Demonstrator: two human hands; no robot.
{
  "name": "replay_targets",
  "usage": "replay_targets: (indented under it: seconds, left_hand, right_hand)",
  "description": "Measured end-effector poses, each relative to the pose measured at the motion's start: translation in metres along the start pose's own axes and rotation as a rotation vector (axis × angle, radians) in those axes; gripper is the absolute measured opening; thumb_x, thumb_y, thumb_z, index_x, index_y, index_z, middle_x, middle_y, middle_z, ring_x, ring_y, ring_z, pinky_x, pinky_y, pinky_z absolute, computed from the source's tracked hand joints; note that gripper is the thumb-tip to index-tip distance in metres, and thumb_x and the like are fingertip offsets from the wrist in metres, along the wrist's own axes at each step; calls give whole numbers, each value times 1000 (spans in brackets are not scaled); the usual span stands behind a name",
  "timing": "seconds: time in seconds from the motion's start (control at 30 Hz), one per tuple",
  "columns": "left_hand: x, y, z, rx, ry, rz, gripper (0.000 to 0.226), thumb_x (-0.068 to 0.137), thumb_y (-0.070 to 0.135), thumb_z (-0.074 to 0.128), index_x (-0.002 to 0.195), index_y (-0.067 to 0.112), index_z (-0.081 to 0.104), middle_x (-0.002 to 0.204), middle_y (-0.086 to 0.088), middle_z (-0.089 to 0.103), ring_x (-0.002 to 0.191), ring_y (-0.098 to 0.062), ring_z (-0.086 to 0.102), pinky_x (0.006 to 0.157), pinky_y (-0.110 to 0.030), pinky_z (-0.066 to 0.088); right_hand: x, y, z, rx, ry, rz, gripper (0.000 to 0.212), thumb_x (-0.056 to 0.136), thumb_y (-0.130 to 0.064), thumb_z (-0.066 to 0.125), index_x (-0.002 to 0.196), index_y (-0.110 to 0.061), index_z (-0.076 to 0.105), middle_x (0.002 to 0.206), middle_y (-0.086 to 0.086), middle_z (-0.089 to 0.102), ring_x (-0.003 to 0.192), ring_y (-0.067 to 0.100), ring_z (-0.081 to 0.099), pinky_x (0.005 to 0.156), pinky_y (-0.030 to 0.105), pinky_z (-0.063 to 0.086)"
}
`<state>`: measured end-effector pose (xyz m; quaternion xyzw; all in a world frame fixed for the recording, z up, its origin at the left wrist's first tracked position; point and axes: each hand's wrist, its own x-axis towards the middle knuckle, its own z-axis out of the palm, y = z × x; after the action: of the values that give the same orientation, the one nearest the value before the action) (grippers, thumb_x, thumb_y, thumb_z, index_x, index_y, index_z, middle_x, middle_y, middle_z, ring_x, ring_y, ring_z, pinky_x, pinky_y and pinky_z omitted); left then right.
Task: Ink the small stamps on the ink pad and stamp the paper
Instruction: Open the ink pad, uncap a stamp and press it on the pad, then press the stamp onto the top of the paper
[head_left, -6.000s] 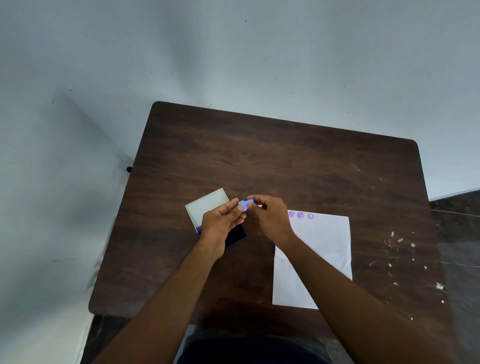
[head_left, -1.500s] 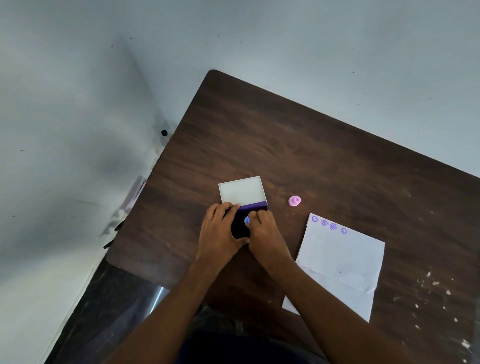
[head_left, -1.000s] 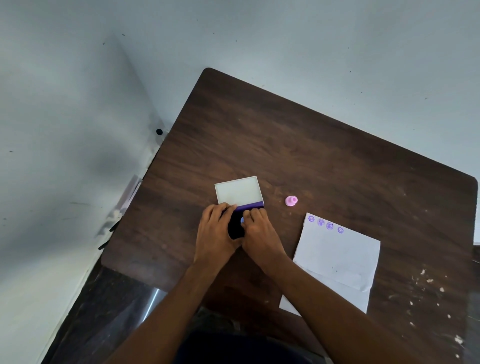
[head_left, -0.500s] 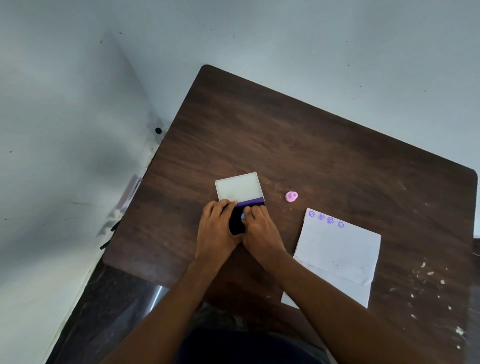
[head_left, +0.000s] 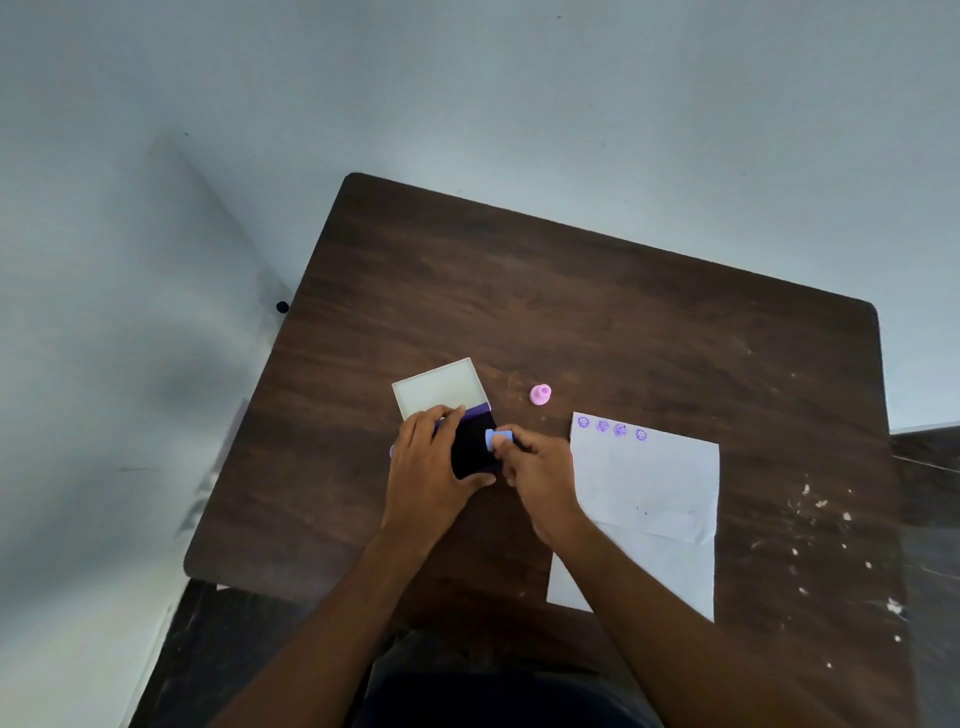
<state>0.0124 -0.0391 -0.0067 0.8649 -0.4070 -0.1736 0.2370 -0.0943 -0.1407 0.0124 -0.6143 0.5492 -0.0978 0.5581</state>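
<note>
Blue plastic, the stamp (head_left: 497, 439) sits pinched in the right hand's (head_left: 540, 478) fingertips, tipped on its side just over the pad's (head_left: 472, 449) dark ink, near the table's (head_left: 597, 312) middle. The left hand (head_left: 428, 467) lies curled over the pad's left side, steadying it; its lid (head_left: 439, 387) stands open behind. A pink stamp (head_left: 540, 394) rests between pad and paper (head_left: 649, 488), which carries four prints (head_left: 612, 428) along its far edge. I judge the stamp light, stiff and easily dropped: hold the narrow waist. Paper is thin and may slide.
</note>
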Motion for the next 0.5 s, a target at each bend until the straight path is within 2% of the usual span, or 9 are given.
replay_targets:
  seconds: [0.07,0.17,0.27,0.37,0.5]
  left_hand:
    - [1,8,-1,-19,56,43,82,63,47,86,131,12,57,130,-11,60,119,-30,53,101,-41,42]
    - [1,17,-4,-59,108,89,77,59,41,90,125,12,63,121,-9,64,112,-27,57,97,-34,42]
    - [-2,21,-7,-64,116,96,74,61,43,88,124,12,64,119,-8,64,111,-26,56,95,-29,38]
    - [-3,25,-11,-78,115,78,72,63,45,87,124,11,65,119,-8,65,112,-26,57,94,-28,37]
    - [-4,30,-14,-122,123,42,74,63,49,85,124,14,65,118,-6,64,112,-23,54,94,-32,44]
  right_hand:
    - [1,-1,-10,349,-82,202,20,95,-18,59,101,-5,73,67,3,65,54,11,51,56,24,45]
    - [3,-4,-24,685,-205,328,25,96,-11,52,102,2,72,73,9,63,62,15,50,60,30,43]
    - [4,-4,-31,872,-261,393,24,95,-10,53,99,2,74,71,7,63,64,14,52,63,29,45]
    - [4,-3,-33,996,-267,473,24,94,-11,56,106,2,72,72,9,65,65,15,54,62,27,49]
    - [4,-1,-32,1102,-265,515,26,94,-10,53,110,5,68,72,11,61,61,17,49,59,29,43]
